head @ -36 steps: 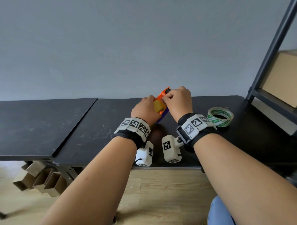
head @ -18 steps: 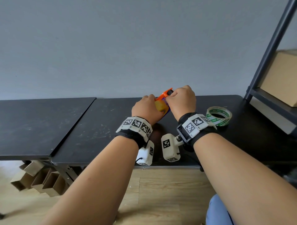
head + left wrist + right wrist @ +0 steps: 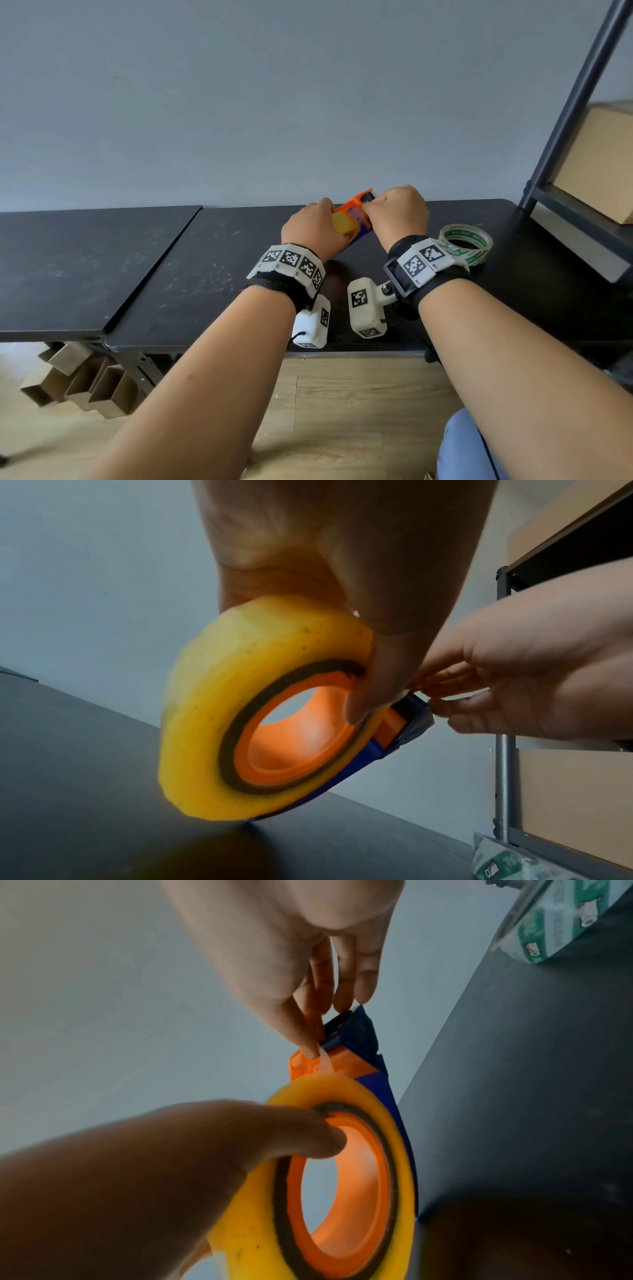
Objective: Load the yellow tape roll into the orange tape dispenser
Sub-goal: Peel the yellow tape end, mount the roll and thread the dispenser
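The yellow tape roll (image 3: 344, 224) sits on the orange hub (image 3: 308, 739) of the orange and blue tape dispenser (image 3: 354, 202), held just above the black table (image 3: 171, 274). My left hand (image 3: 313, 233) grips the roll (image 3: 219, 696), its thumb (image 3: 377, 669) hooked into the core. My right hand (image 3: 397, 216) pinches the tape's loose end (image 3: 325, 1064) at the dispenser's front end (image 3: 363, 1039), above the roll (image 3: 329, 1088). The dispenser's far side is hidden behind both hands.
A green-printed tape roll (image 3: 466, 243) lies on the table just right of my right wrist. A black shelf rack (image 3: 565, 113) with a cardboard box (image 3: 596, 164) stands at the right. A seam (image 3: 154, 267) splits the table top on the left.
The dispenser has leaned flatter, its front end swinging a little to the right along with my right hand. Both hands keep their hold.
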